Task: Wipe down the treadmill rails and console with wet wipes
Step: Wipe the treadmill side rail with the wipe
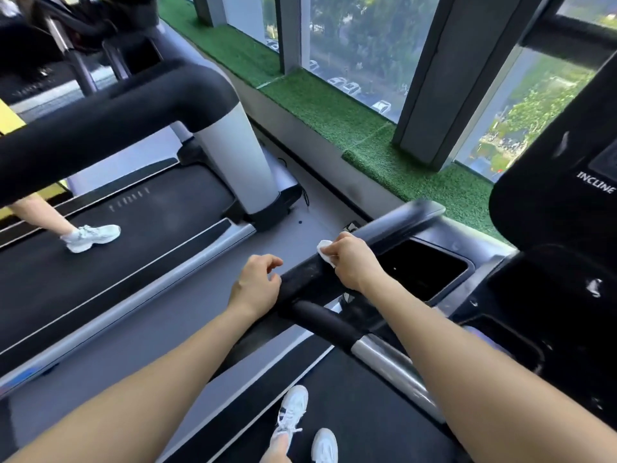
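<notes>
The right hand point(350, 260) reaches forward with its arm nearly straight, fingers curled round a white wet wipe point(325, 250) pressed on top of the treadmill's black left rail point(309, 274), near where the rail meets the console point(551, 202). The left hand point(255, 284) hangs just beside the rail's near end, fingers loosely curled, holding nothing; whether it touches the rail cannot be told. On the console's black face, white letters read "INCLINE" point(596, 182).
</notes>
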Demonstrator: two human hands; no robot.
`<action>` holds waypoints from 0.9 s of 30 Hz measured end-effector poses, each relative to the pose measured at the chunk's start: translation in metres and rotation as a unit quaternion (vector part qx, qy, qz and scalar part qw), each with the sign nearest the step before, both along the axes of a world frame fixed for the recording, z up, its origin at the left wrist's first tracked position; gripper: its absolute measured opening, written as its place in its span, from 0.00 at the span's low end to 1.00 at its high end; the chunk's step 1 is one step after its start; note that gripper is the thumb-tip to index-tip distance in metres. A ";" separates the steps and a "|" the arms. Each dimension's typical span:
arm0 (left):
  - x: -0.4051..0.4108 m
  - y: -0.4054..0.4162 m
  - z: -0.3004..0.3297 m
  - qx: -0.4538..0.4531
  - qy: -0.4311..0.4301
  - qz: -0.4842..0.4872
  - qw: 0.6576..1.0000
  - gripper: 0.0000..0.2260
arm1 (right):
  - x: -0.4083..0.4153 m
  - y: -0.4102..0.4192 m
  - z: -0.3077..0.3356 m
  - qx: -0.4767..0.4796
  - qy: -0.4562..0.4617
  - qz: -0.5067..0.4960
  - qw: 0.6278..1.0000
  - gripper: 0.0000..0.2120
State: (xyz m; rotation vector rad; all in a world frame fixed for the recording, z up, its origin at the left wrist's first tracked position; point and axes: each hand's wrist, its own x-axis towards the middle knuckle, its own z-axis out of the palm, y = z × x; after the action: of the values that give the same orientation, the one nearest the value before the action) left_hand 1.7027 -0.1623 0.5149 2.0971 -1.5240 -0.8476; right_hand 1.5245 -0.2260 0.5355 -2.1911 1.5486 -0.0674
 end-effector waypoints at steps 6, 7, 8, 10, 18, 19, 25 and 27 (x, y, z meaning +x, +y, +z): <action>0.036 0.045 -0.002 0.003 -0.032 0.016 0.999 0.13 | 0.046 0.034 -0.001 0.007 -0.005 0.062 0.998 0.13; 0.041 0.051 -0.002 0.003 -0.036 0.010 0.999 0.13 | 0.050 0.037 0.000 0.008 -0.004 0.065 0.998 0.13; 0.046 0.055 -0.001 0.005 -0.042 0.002 0.999 0.13 | 0.052 0.038 0.004 0.012 -0.009 0.065 0.998 0.12; 0.055 0.063 0.000 0.009 -0.057 -0.022 0.998 0.13 | 0.050 0.038 0.009 0.026 -0.025 0.069 0.997 0.12; 0.086 0.085 -0.003 0.020 -0.095 -0.099 0.990 0.17 | 0.040 0.035 0.013 0.006 0.026 -0.080 0.996 0.10; 0.090 0.086 -0.005 0.020 -0.094 -0.098 0.990 0.18 | 0.051 0.040 0.015 0.017 0.031 -0.069 0.997 0.11; 0.096 0.086 -0.013 0.026 -0.077 -0.101 0.992 0.18 | 0.096 0.071 0.013 0.023 0.051 -0.028 0.998 0.16; 0.097 0.084 -0.018 0.026 -0.076 -0.112 0.991 0.18 | 0.097 0.073 0.013 0.019 0.050 -0.013 0.998 0.15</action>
State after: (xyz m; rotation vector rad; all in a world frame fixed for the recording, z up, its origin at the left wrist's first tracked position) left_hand 1.8000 -0.0779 0.4967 2.0955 -1.8632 -0.8266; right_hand 1.6219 -0.1527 0.5489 -2.1736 1.6192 0.0646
